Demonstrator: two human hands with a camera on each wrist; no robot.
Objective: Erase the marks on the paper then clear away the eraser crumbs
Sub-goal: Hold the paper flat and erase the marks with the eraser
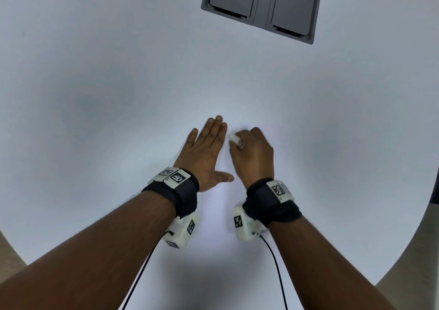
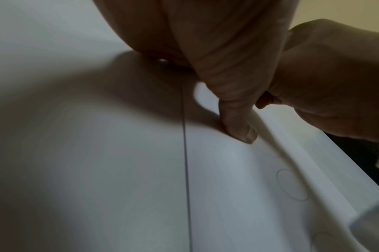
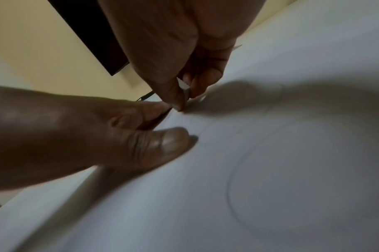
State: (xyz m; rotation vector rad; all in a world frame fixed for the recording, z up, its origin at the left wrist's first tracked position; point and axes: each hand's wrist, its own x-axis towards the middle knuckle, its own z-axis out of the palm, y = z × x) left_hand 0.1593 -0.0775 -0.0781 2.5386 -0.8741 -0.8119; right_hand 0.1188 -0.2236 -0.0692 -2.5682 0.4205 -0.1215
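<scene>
pinched between thumb and curled fingers, the white eraser [image 1: 235, 140] sat in the right hand [image 1: 253, 154], its free end poking out toward 10 o'clock and nearly meeting the left hand's fingertips. from the right wrist view the eraser [image 3: 184, 88] showed only as a thin pale sliver between thumb and fingers, its lower end down at the paper [image 3: 270, 170]; whether it actually touched the sheet could not be told. the left hand [image 1: 205, 153] lay flat and spread, fingers straight and pointing to 12 o'clock, thumb out toward 3 o'clock, pressing on the paper [image 1: 221, 214] just beside the right hand. the sheet was white on a white round table [image 1: 118, 84] and hard to separate from it in the head view; its left edge showed as a thin dark line in the left wrist view, where the left thumb [image 2: 240, 126] rested on the paper [image 2: 227, 187]. faint pencil marks [image 2: 292, 185] remained there as small circles at about 4 o'clock from the thumb, and a larger curved pencil line [image 3: 234, 187] ran across the sheet in the right wrist view. a dark grey tray [image 1: 261, 5] with two compartments lay at 12 o'clock on the table, well apart from both hands.
</scene>
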